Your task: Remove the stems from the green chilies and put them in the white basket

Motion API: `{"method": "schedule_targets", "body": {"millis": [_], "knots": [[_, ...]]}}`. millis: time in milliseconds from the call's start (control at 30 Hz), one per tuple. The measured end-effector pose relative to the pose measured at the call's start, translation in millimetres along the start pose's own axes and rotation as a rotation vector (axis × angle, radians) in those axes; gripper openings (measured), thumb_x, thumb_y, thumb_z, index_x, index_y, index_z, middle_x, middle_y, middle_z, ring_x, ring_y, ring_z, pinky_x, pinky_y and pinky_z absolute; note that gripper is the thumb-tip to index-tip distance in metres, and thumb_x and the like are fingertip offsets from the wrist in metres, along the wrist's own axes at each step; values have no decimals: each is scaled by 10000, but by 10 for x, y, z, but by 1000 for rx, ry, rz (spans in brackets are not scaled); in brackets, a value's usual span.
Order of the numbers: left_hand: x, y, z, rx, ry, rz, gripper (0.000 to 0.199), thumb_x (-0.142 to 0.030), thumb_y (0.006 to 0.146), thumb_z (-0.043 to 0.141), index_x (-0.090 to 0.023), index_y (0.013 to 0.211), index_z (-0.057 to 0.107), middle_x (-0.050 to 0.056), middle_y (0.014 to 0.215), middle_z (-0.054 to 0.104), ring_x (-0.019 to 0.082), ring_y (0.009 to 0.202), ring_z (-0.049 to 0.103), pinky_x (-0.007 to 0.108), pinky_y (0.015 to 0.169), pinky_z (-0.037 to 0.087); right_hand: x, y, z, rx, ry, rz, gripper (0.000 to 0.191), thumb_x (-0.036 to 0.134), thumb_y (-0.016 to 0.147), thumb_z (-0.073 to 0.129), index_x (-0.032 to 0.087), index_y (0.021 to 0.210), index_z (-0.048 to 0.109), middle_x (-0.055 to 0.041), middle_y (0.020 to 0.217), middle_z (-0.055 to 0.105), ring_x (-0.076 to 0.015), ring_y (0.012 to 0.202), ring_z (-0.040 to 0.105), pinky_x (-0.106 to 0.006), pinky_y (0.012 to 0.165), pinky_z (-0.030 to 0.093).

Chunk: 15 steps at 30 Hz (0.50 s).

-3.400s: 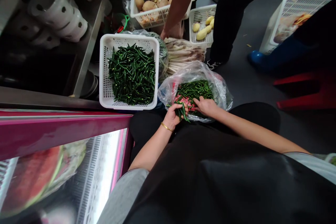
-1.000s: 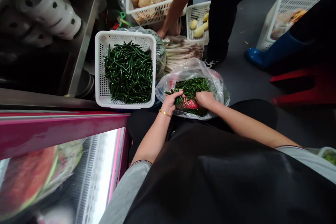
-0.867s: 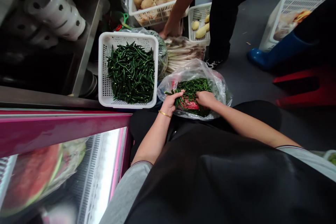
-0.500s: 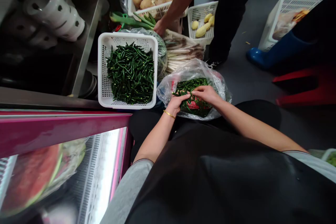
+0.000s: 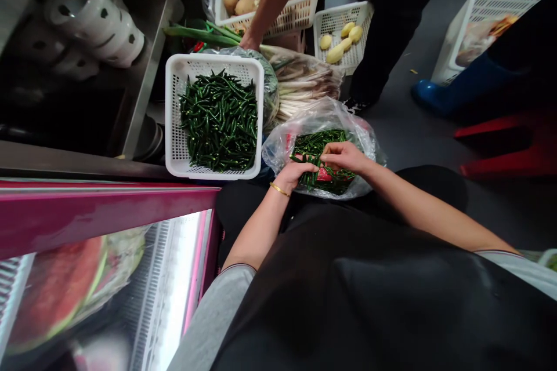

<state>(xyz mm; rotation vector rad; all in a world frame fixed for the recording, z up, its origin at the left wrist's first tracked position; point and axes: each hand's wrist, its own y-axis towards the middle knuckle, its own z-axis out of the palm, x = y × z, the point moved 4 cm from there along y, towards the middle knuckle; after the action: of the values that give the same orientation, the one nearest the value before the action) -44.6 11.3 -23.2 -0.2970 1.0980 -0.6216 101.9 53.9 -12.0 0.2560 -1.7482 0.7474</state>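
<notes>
Left fingers (image 5: pixel 308 167) hold, apparently, green chilies (image 5: pixel 311 159).

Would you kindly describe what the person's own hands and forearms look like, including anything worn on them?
The left hand and right hand are both ungloved. A thin gold-coloured bangle circles the left wrist; nothing shows on the right wrist. The forearms are uncovered, and the short grey sleeves end near the elbows in a thin dark edge.
</notes>
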Motion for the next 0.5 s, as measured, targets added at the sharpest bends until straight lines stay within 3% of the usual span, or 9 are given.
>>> {"method": "schedule_targets", "body": {"millis": [100, 200, 267, 333, 400, 500], "knots": [[-96, -75, -33, 145, 143, -5, 275, -153, 496, 789, -138, 757, 706, 32, 714, 708, 216, 778, 678, 332, 764, 518, -56, -50, -180, 123, 81, 75, 415, 595, 714, 598, 182, 683, 574, 8, 520, 556, -92, 392, 406, -239, 420, 344], [-247, -118, -195, 102, 116, 41, 237, -152, 513, 761, -142, 739, 692, 43, 736, 711, 215, 783, 675, 324, 749, 514, -245, -16, -273, 197, -342, 239, 403, 566, 766, 592, 172, 727, 663, -56, 636, 658, -143, 495, 556, -263, 507, 435], [-376, -129, -335, 25, 13, 117, 191, -172, 536, 722, -138, 721, 685, 67, 753, 717, 208, 756, 671, 323, 734, 515, -348, 79, -231, 151, -769, 301, 386, 524, 814, 583, 165, 761, 716, -108, 758, 709, -204, 686, 661, -285, 629, 484], [-474, -128, -452, -58, -79, 176, 164, -181, 538, 684, -135, 696, 682, 76, 734, 719, 188, 693, 657, 312, 705, 515, -388, 208, -104, 12, -1042, 304, 411, 481, 882, 518, 143, 860, 749, -164, 922, 726, -257, 889, 684, -309, 733, 496], [-494, -115, -518, -145, -127, 174, 147, -175, 525, 663, -133, 665, 681, 61, 660, 700, 161, 617, 630, 293, 667, 508, -428, 317, 54, -70, -1131, 317, 415, 399, 922, 462, 102, 981, 746, -206, 1031, 711, -283, 998, 669, -320, 777, 495], [-364, -73, -500, -250, -142, 96, 121, -147, 503, 678, -126, 622, 676, 35, 572, 658, 132, 563, 598, 273, 641, 495, -504, 364, 122, -102, -1128, 367, 366, 306, 887, 493, 66, 1013, 737, -225, 1046, 705, -285, 987, 673, -303, 748, 490]]}}
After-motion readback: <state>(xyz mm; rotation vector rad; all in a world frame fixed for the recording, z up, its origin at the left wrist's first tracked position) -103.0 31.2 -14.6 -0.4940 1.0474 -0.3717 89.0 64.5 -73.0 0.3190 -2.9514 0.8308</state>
